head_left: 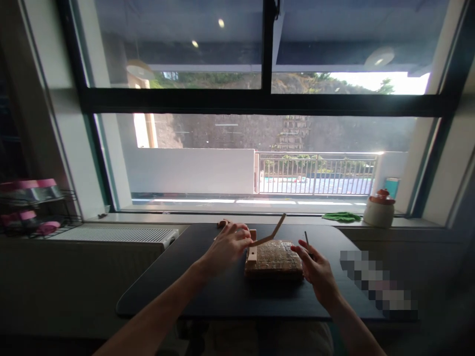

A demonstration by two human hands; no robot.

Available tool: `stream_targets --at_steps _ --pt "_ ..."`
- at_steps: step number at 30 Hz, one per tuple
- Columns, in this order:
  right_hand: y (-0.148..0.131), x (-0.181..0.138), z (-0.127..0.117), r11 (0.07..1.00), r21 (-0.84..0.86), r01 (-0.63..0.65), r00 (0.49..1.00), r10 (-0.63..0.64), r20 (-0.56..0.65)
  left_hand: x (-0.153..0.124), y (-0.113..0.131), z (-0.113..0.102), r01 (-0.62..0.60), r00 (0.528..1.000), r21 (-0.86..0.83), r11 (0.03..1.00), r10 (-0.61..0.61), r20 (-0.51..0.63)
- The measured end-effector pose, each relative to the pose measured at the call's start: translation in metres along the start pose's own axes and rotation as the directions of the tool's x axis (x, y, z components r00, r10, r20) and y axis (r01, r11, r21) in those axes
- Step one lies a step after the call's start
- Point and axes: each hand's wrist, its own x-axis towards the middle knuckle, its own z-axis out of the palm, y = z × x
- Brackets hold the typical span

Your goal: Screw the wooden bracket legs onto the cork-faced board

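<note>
My left hand (233,243) reaches over the far left corner of a brown, shiny, wrapped-looking block (276,262) on the dark table. Its fingers are closed on the near end of a bent, light wooden strip (265,240), whose other end angles up to the right. Just below those fingers, a small pale wooden piece with a dark hole (252,254) stands at the block's left edge. At the block's right side, my right hand (316,269) is curled around a thin tool with a slim upright shaft (306,237); its kind is unclear.
A dark table (166,291) stands below a large window. A small brown object (223,224) lies at its far edge. On the sill are a green cloth (341,216) and a lidded jar (378,212). A radiator (122,235) and a wire rack (70,207) are left.
</note>
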Motion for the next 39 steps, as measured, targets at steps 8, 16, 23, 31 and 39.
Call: stream_targets --at_steps 8,16,23,31,39 --pt "-0.017 -0.002 0.021 0.928 0.372 0.008 1.0 -0.016 0.018 0.019 0.025 0.013 -0.162 0.986 -0.008 0.987 0.163 0.026" --pt "-0.004 0.008 0.023 0.966 0.177 0.19 0.981 -0.183 -0.057 -0.012 0.015 0.038 0.277 0.933 -0.513 0.812 -0.355 -0.058" --pt "0.024 0.007 0.044 0.967 0.009 0.255 0.962 -0.254 0.098 -0.034 0.026 0.061 0.252 0.938 -0.644 0.723 -0.347 -0.023" --pt "0.026 -0.027 0.025 0.924 -0.211 0.319 0.948 -0.312 0.065 -0.058 0.051 0.056 0.211 0.914 -0.685 0.697 -0.389 -0.115" --pt "0.004 -0.067 0.044 0.796 -0.434 0.421 0.907 -0.384 0.176 -0.086 0.069 0.054 0.245 0.881 -0.69 0.681 -0.453 -0.134"
